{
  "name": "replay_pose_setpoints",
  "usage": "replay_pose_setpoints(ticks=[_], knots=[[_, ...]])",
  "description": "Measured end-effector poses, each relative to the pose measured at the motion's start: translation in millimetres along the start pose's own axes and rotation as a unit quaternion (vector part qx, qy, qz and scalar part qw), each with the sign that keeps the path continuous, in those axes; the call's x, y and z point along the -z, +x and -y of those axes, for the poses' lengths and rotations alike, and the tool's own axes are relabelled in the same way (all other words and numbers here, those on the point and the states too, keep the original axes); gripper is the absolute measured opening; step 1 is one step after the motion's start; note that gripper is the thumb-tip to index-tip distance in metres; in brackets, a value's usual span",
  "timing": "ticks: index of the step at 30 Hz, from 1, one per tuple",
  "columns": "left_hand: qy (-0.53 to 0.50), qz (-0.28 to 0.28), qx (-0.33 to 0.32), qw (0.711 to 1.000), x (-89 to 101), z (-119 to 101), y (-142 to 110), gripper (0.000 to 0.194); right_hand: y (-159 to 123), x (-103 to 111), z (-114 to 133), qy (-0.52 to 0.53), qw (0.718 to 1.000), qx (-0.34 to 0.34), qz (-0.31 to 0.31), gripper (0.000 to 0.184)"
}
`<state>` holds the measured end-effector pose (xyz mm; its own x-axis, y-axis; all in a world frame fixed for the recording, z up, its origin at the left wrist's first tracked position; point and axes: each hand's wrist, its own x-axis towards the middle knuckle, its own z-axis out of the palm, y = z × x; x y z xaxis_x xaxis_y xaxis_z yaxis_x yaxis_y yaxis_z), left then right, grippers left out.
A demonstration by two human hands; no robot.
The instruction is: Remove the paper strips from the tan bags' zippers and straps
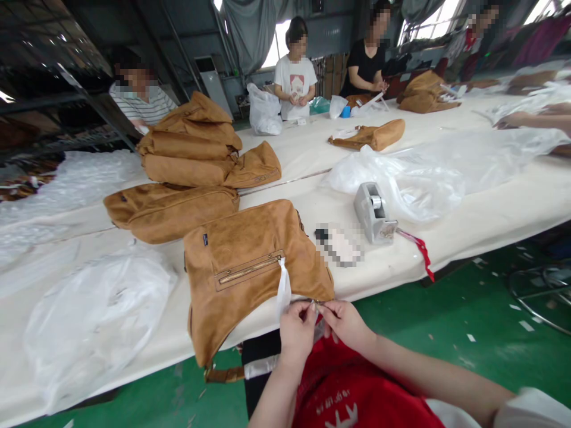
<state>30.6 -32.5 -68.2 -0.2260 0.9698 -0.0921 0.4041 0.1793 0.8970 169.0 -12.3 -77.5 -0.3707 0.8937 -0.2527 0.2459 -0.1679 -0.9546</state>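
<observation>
front bag [250, 238] hemmed left by plastic bag [98, 321] | rear by bag pile [187, 169] | table [379, 267] strip left free before tape dispenser [372, 217]

A long cream table [307, 199] bears a tan bag [250, 238] at its front edge, with a pile of bags [187, 163] behind it to the left and another bag [387, 135] farther across. Clear plastic [102, 315] lies left of the tan bag, and more plastic [414, 184] spreads to the right, near a tape dispenser [372, 217], a blurred object [341, 245] and a red ribbon [424, 255]. Pale scraps [527, 326] dot the green floor [410, 333] below.
</observation>
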Motion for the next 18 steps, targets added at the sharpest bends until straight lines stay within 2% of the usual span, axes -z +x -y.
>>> replay_pose_setpoints(ticks=[3, 7, 10, 13, 15, 16, 18], knots=[[0.148, -0.064, -0.081, 0.984, 2.4, -9, -10, 0.018, 2, -2, -1, 0.017, 1.000, -0.009, 0.008, 0.040], [0.297, -0.108, -0.204, 0.927, 4.8, -15, -24, 0.015, 4, -5, 1, 0.046, 0.999, -0.019, 0.001, 0.040], [0.409, -0.113, -0.289, 0.858, 4.8, -10, -32, 0.020, 4, -6, 4, 0.053, 0.998, -0.020, -0.015, 0.040], [0.492, -0.091, -0.345, 0.794, 5.4, -4, -39, 0.033, 4, -5, 5, 0.079, 0.996, -0.038, -0.010, 0.045], [0.502, -0.072, -0.358, 0.784, 6.7, -4, -41, 0.038, 3, -4, 3, 0.100, 0.994, -0.043, -0.001, 0.048], [0.493, -0.060, -0.355, 0.792, 7.7, -4, -42, 0.038, 2, -3, 2, 0.105, 0.994, -0.039, 0.001, 0.048], [0.437, -0.040, -0.319, 0.840, 9.9, -7, -41, 0.033, 2, -2, 1, 0.102, 0.994, -0.030, 0.002, 0.047]])
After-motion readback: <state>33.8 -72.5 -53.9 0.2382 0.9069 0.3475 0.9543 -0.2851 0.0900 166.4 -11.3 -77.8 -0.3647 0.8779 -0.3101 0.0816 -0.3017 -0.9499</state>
